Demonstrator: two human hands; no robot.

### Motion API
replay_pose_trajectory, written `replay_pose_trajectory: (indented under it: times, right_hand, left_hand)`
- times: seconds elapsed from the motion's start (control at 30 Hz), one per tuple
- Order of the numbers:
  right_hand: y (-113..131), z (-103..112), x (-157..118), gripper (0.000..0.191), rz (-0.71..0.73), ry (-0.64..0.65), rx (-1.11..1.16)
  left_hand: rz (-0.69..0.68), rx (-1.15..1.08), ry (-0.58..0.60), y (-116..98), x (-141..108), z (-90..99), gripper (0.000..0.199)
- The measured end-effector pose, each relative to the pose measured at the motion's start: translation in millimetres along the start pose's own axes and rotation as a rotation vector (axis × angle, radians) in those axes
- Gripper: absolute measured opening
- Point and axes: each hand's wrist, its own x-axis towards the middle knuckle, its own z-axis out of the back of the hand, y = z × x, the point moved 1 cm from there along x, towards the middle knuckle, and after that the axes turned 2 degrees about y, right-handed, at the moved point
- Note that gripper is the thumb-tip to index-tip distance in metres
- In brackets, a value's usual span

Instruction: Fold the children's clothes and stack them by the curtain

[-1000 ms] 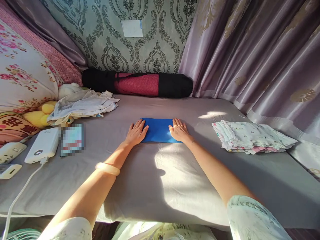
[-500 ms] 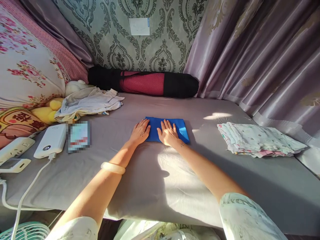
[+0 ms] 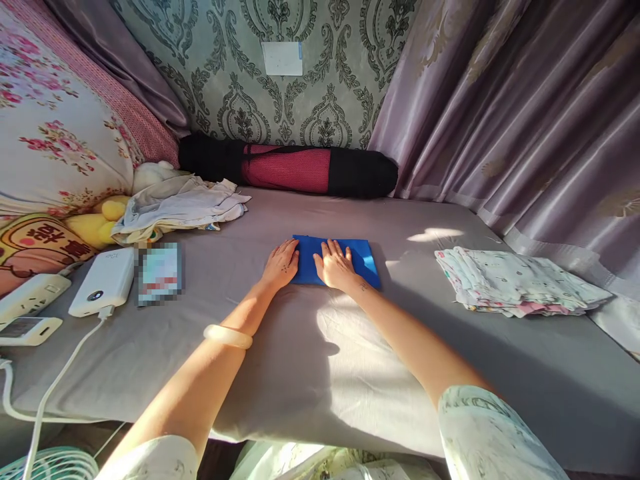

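Observation:
A folded blue cloth [image 3: 364, 261] lies flat on the grey bed sheet [image 3: 280, 373], in the middle of the head view. My right hand [image 3: 334, 265] rests palm down on top of it, fingers stretched out and a little spread. At the cloth's left edge lies my left hand [image 3: 281, 263], also flat, its fingertips touching the edge. Neither hand grips anything. On my left forearm sits a pale bangle [image 3: 228, 337]. The part of the cloth beneath the right palm is hidden.
To the right is a stack of folded patterned cloths [image 3: 520, 280]. Crumpled pale clothes [image 3: 185, 203] lie back left, near a white power bank [image 3: 103, 281] with a cable and a power strip [image 3: 35, 293]. A black and red rolled bag [image 3: 287, 167] lies along the wall.
My left hand has shifted very slightly left, to the edge of the blue cloth. The right hand stays flat on it. The view has tilted a little.

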Motion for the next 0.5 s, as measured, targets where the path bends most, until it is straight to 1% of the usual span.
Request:
replay_pose_trajectory:
  times: [0.1,0.23,0.33,0.43,0.5]
  right_hand:
    - [16.2,2.3,4.1,0.058,0.056,-0.030,0.013]
    - [35.7,-2.7,12.8,0.059,0.105,-0.024,0.043]
    - [41.7,-9.1,19.0,0.060,0.095,0.027,0.075]
    - [42.0,-13.3,22.4,0.061,0.066,0.083,0.098]
    - [41.5,-14.0,23.1,0.062,0.063,0.094,0.096]
  left_hand:
    - [-0.014,-0.120,-0.084,7.5,3.5,-2.4,0.044]
    - [0.011,-0.257,-0.164,12.4,4.6,0.1,0.042]
    - [0.044,-0.307,-0.182,11.6,3.7,3.1,0.040]
    - [0.076,-0.322,-0.177,9.2,2.9,5.1,0.040]
    - [0.084,-0.332,-0.174,7.8,2.7,5.8,0.040]
